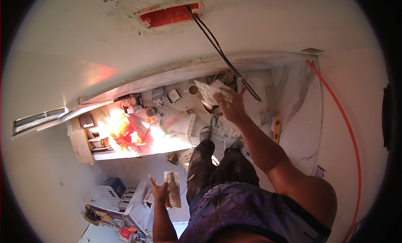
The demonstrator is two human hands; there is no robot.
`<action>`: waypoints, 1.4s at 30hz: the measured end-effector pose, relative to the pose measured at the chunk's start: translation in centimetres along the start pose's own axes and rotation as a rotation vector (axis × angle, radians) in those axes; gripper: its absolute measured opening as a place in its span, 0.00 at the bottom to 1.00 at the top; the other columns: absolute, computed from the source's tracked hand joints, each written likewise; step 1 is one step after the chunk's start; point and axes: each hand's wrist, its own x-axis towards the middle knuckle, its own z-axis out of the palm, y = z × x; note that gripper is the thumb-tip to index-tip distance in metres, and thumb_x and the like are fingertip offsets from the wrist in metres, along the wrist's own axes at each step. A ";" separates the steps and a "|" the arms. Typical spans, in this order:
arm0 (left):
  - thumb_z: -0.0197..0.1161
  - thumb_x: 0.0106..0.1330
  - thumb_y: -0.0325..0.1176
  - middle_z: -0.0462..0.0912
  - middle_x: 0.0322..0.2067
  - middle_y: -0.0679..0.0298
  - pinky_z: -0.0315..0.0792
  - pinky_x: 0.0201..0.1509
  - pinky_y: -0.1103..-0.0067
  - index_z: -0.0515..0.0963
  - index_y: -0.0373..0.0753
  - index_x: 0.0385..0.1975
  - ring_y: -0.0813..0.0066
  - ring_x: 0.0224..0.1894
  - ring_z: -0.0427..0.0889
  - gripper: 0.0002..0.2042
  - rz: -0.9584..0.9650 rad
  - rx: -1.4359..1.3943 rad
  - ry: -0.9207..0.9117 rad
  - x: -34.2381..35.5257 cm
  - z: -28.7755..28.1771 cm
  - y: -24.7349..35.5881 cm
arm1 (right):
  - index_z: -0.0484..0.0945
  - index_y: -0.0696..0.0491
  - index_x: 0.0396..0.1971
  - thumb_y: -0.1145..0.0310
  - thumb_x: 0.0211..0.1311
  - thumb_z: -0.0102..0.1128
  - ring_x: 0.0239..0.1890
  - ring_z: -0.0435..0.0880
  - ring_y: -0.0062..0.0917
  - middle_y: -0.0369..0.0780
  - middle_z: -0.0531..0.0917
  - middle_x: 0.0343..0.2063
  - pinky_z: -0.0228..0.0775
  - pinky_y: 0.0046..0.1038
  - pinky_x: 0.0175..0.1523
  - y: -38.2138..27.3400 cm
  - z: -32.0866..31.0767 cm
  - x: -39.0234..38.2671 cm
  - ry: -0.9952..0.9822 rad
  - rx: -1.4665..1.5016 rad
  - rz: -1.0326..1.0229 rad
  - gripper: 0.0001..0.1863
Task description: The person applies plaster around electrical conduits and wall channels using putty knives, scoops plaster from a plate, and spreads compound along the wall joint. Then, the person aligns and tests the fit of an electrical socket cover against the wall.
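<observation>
Your left grip (160,190) holds a flat tool (173,188); your right grip (229,104), a plate (205,92) toward the table's (259,77) wall edge.

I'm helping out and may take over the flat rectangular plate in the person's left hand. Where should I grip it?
Probably the free right edge of the flat plate, coming from the right and pinching across both faces. Its straight, flat outline suits a pinch, and the left hand occupies its left side. The face looks smeared, so hold firmly.
</observation>
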 end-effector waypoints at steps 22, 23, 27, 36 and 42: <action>0.67 0.48 0.28 0.64 0.61 0.38 0.78 0.46 0.70 0.44 0.40 0.71 0.52 0.52 0.77 0.49 -0.105 -0.095 -0.060 -0.2 0.9 -2.6 | 0.81 0.51 0.43 0.58 0.62 0.60 0.39 0.83 0.31 0.37 0.85 0.36 0.76 0.30 0.45 -16.6 -14.2 17.8 -0.207 -0.964 -0.613 0.15; 0.67 0.48 0.28 0.64 0.61 0.38 0.78 0.46 0.70 0.44 0.40 0.71 0.52 0.52 0.77 0.49 -0.097 -0.074 -0.056 -0.4 0.9 -2.2 | 0.81 0.51 0.43 0.58 0.63 0.59 0.39 0.83 0.31 0.38 0.85 0.37 0.76 0.30 0.45 -16.8 -14.1 18.0 -0.203 -0.978 -0.647 0.15; 0.66 0.49 0.27 0.63 0.62 0.38 0.80 0.42 0.70 0.42 0.43 0.71 0.52 0.50 0.78 0.49 -0.175 -0.043 -0.070 -0.7 1.0 -2.4 | 0.80 0.49 0.46 0.58 0.64 0.57 0.37 0.84 0.32 0.37 0.85 0.36 0.77 0.33 0.43 -17.2 -13.4 18.7 -0.209 -0.970 -0.742 0.15; 0.66 0.51 0.26 0.57 0.64 0.34 0.81 0.34 0.68 0.39 0.44 0.71 0.50 0.50 0.78 0.50 -0.136 -0.146 -0.089 0.8 1.3 -5.1 | 0.81 0.49 0.45 0.58 0.64 0.57 0.41 0.84 0.29 0.36 0.84 0.42 0.76 0.30 0.46 -23.4 -12.7 18.4 -0.246 -1.195 -0.657 0.14; 0.66 0.52 0.26 0.56 0.64 0.34 0.81 0.33 0.68 0.38 0.45 0.72 0.49 0.49 0.78 0.50 -0.167 -0.206 -0.114 1.1 1.1 -3.8 | 0.78 0.54 0.40 0.62 0.63 0.54 0.35 0.84 0.37 0.44 0.83 0.31 0.76 0.38 0.39 -27.4 -14.2 18.8 -0.396 -1.311 -0.548 0.12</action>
